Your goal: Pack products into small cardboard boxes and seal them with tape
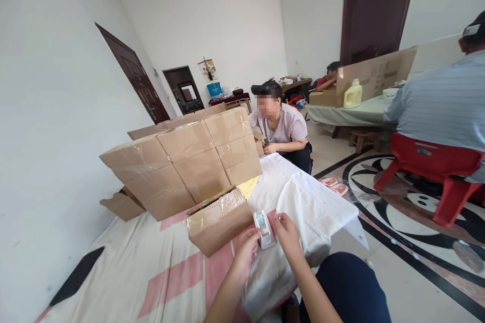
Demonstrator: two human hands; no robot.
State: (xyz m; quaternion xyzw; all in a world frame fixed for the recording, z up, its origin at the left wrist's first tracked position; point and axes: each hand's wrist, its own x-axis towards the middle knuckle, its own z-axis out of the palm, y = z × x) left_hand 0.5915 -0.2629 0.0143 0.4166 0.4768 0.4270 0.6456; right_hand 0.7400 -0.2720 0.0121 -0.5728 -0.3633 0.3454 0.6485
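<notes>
A small white oblong case (267, 240) with a clear or greenish patch on top lies on the cloth-covered table between my hands. My left hand (247, 248) is at its left side, fingers curled together and tips close to its edge; whether they grip anything is hidden. To the right of the case, my right hand (288, 234) is closed in a pinch, its fingertips raised; anything between them is too small to name. Just beyond my left hand lies an open-topped cardboard box (220, 222), taped along its side.
Stacked, taped cardboard boxes (197, 161) form a wall across the table. Behind them a person (284, 126) crouches at the table's far end. On the right, another person sits on a red plastic chair (435, 156) by a table with a yellow jug (352, 95).
</notes>
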